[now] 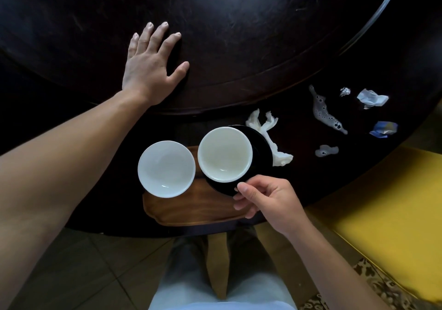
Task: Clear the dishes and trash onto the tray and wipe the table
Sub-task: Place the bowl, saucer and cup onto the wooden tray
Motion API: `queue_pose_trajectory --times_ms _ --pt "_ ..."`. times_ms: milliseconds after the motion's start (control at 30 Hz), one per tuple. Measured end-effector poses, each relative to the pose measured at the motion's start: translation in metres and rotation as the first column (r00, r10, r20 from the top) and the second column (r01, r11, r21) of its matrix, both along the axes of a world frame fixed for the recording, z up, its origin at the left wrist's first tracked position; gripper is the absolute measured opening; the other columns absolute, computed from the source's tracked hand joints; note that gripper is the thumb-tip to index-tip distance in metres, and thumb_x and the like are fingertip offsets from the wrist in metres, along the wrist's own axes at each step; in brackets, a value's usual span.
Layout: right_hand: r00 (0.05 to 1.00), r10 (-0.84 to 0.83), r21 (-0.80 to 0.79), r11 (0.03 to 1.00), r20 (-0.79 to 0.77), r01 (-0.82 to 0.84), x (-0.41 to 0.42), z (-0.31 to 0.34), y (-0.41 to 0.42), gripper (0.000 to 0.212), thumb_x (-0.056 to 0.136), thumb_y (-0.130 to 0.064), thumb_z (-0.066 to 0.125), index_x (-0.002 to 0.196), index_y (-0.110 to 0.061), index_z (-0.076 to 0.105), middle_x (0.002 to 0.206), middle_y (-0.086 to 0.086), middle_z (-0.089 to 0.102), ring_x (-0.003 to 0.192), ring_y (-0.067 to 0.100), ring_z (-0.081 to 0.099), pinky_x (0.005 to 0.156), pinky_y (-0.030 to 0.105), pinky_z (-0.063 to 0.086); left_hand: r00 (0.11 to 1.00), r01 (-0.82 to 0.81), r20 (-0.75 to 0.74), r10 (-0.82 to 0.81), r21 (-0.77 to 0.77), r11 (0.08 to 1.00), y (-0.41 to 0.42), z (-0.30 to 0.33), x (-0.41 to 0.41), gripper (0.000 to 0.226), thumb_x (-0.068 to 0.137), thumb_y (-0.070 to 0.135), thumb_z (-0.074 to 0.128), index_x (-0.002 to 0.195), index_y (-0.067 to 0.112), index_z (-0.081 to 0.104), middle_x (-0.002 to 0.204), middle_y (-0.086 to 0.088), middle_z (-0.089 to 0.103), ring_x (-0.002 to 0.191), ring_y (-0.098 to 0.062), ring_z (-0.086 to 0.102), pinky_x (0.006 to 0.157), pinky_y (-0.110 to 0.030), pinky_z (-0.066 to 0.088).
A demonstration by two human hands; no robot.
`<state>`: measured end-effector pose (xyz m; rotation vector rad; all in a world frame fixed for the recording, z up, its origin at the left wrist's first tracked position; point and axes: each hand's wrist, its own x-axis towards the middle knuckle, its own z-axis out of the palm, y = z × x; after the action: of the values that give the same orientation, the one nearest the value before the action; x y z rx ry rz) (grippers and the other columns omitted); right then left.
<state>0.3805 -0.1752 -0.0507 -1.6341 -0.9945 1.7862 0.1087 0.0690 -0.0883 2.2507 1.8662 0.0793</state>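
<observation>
A wooden tray point(191, 208) lies at the near edge of the dark round table point(239, 35). One white bowl point(166, 168) rests on the tray's left end. A second white bowl point(224, 154) sits on a black plate point(259, 147), and my right hand point(265, 198) pinches that plate's near rim over the tray's right end. My left hand point(149, 63) lies flat on the table, fingers spread, holding nothing. A crumpled white tissue point(270, 137) lies just right of the plate. Foamy spills point(324, 111) point(326, 150) mark the table. Further right lie a foil ball point(345, 91), a crumpled white paper point(372, 98) and a blue wrapper point(383, 129).
A raised round centre section point(263, 75) takes up most of the table top. A yellow cushioned seat point(387, 195) stands at the right, beside the table's edge. Below the table edge I see my lap and a tiled floor point(95, 262).
</observation>
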Motion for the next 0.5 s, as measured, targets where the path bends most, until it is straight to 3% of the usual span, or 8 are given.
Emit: queue_pose_trajectory --times_ms 133,367,500 --pt "0.989 0.086 0.051 0.994 0.118 -0.093 0.002 -0.002 -0.004 0.025 0.093 -0.039 0.068 0.084 -0.016 0.075 0.077 0.006 0.076 0.049 0.018 0.061 0.048 0.029 0.049 1.0 0.001 -0.003 -0.001 0.003 1.0 -0.001 0.0 0.0 0.07 0.102 0.064 0.038 0.162 0.031 0.027 0.175 0.001 0.013 0.162 -0.026 0.002 0.13 -0.048 -0.001" --pt "0.952 0.201 0.029 0.976 0.229 -0.214 0.012 -0.004 0.002 0.023 0.096 -0.035 0.068 0.079 -0.022 0.074 0.073 -0.002 0.074 0.051 0.005 0.058 0.051 0.022 0.045 1.0 0.0 0.001 0.0 0.0 1.0 0.0 -0.001 0.003 0.069 0.102 0.063 0.038 0.163 0.031 0.027 0.175 0.001 0.013 0.162 -0.026 0.002 0.13 -0.049 -0.001" --pt "0.941 0.218 0.021 0.973 0.26 -0.231 0.011 -0.006 -0.001 0.028 0.096 -0.038 0.068 0.075 -0.021 0.073 0.056 -0.015 0.064 0.05 0.004 0.056 0.051 0.018 0.041 1.0 -0.007 0.0 0.007 -0.002 1.0 -0.001 0.0 0.005 0.069 0.103 0.063 0.039 0.163 0.032 0.027 0.175 0.003 0.013 0.162 -0.025 0.002 0.13 -0.048 -0.001"
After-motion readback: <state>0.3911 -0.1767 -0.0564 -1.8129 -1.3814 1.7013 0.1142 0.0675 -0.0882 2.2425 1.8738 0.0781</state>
